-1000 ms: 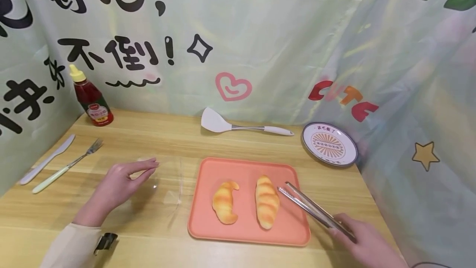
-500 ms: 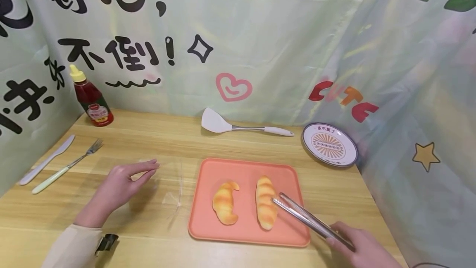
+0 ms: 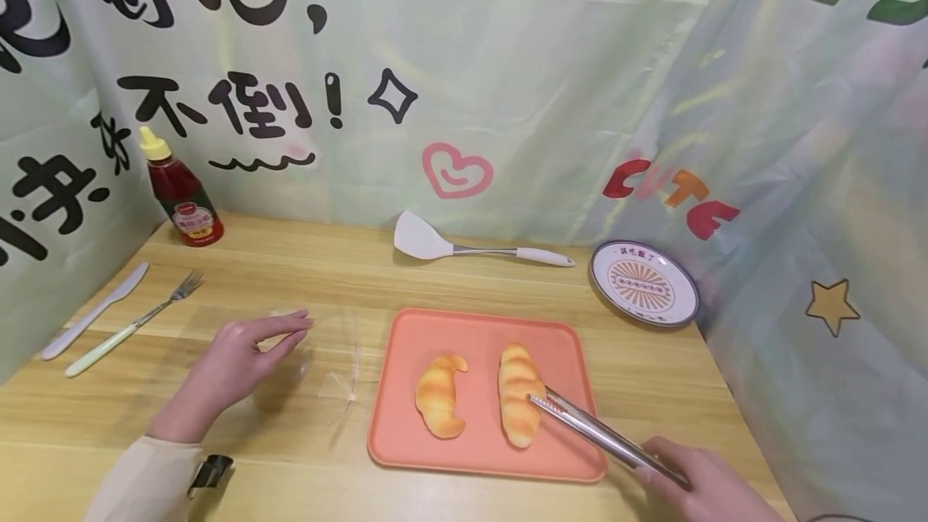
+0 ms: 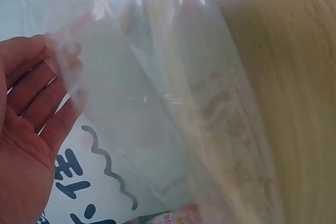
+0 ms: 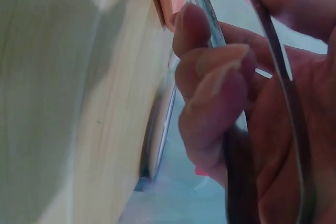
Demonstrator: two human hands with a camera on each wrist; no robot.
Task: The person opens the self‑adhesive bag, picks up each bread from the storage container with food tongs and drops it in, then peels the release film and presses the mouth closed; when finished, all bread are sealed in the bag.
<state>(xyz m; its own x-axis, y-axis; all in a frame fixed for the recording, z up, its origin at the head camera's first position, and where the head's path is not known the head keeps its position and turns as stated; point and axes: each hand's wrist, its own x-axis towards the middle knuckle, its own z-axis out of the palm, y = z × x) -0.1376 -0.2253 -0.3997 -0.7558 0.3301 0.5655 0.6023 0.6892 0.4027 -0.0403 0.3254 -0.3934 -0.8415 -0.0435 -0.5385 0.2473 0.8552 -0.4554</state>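
A: ok so pale wooden table point(image 3: 435, 499), coral rectangular tray point(image 3: 482, 401), but why's the clear plastic bag point(image 4: 142, 119) held up?

B: left hand point(image 3: 242, 353) looks pinched on it, probably so it won't flop. right hand point(image 3: 699, 480) is curled round silver metal tongs point(image 3: 612, 441), tips at the oblong golden bread point(image 3: 516, 385) on the tray, can't tell if clamped.

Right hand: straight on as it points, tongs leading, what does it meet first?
The tongs in the right hand likely meet the longer bread roll first; their tips overlap it in the head view, but depth leaves contact unclear.
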